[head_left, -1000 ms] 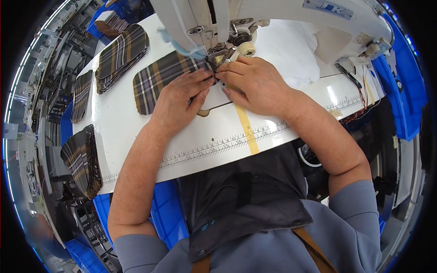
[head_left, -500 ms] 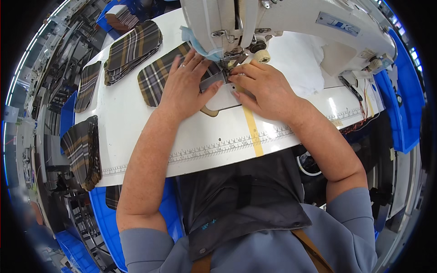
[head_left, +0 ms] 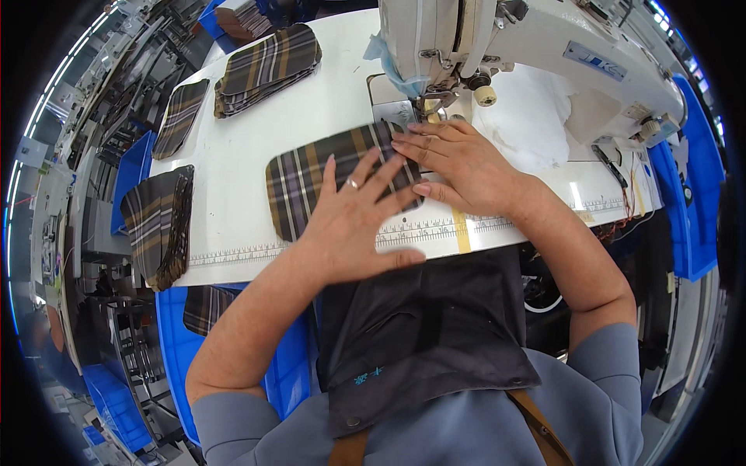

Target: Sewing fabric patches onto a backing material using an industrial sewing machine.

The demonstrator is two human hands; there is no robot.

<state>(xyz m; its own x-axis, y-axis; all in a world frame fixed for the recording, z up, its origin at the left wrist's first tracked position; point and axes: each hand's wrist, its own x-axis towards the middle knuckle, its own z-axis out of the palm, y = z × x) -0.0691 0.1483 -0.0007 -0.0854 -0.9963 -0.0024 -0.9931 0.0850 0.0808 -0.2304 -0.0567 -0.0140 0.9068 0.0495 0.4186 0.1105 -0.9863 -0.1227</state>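
Note:
A plaid fabric piece (head_left: 299, 182) with rounded corners lies on the white table just in front of the sewing machine's presser foot (head_left: 431, 105). My left hand (head_left: 346, 225) rests over the piece's lower middle, fingers spread, thumb reaching past its near edge. At the piece's right edge, my right hand (head_left: 474, 175) has its fingers stretched out and apart, their tips on the cloth near the foot. Neither hand grips anything visible. The machine's head (head_left: 544, 39) rises behind them, with a light blue cloth (head_left: 388, 66) hanging on its left side.
Plaid stacks (head_left: 268, 58) (head_left: 155, 225) and another plaid pile (head_left: 179, 116) sit on the table (head_left: 225, 147). White material (head_left: 521, 116) and black snips (head_left: 610, 163) lie at right. Blue bins (head_left: 672, 217) (head_left: 136, 167) flank the table. A partly visible person (head_left: 54, 346) is at far left.
The plaid piece has shifted toward me, out from under the machine's foot. My left hand has moved down with spread fingers; my right hand has come slightly toward me.

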